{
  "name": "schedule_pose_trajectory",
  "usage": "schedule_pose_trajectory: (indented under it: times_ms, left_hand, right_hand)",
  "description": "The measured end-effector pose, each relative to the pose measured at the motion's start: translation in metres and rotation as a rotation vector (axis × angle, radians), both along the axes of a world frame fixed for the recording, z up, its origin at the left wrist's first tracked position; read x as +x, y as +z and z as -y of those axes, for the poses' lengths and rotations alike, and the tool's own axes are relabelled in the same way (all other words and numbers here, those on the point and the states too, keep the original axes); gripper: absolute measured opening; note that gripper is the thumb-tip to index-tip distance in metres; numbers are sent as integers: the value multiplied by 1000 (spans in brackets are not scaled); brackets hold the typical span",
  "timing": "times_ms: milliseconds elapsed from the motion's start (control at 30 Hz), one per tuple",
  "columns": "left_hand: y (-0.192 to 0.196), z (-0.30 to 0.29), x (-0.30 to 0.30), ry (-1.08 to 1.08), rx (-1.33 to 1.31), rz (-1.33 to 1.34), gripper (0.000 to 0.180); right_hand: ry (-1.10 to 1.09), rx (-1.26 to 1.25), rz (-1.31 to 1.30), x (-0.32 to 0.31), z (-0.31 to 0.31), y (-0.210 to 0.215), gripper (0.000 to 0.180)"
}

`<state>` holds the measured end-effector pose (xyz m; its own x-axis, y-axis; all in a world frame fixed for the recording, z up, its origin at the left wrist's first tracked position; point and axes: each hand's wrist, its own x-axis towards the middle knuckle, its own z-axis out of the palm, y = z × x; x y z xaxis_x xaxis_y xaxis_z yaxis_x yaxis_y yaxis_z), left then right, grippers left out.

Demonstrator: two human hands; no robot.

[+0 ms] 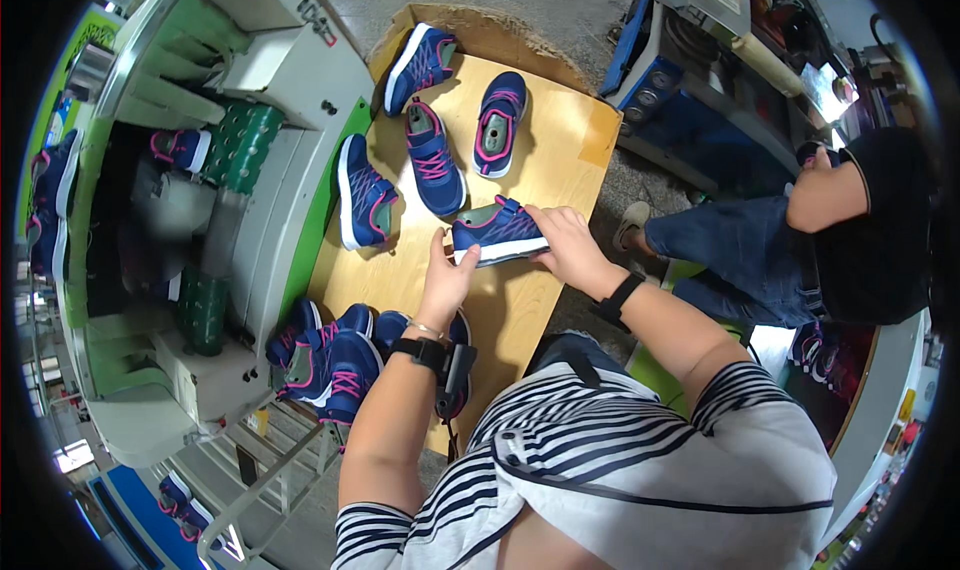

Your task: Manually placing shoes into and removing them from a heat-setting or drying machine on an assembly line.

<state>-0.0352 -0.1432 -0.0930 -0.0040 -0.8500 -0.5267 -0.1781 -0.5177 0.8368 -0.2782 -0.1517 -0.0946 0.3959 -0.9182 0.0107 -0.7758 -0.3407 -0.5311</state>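
Observation:
A navy sneaker with pink trim and a white sole is held over the wooden tabletop, its side turned toward me. My right hand is closed around the toe end. At the heel end, the thumb and fingers of my left hand grip near the sole. Just beyond lie more sneakers of the same kind: one with pink laces facing me, one showing its opening, one on its side and one at the far corner.
Beside my left forearm, several sneakers are piled at the table's near left. A grey-green machine with a green dotted roller borders the left side. Cardboard edges the far end. On the right stand a co-worker and a dark machine.

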Motion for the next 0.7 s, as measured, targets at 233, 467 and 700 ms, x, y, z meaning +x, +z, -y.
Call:
schedule_pose_trajectory:
  times_ms: [233, 467, 700]
  left_hand:
    - [21, -6, 2, -241, 388, -575, 51]
    - [108, -105, 70, -179, 431, -662, 64]
    - [185, -255, 147, 370, -48, -467, 97]
  right_hand:
    - [102, -130, 184, -24, -27, -9, 62]
    - [586, -159, 293, 45, -51, 57, 82]
    - [115, 635, 478, 159, -138, -10, 116]
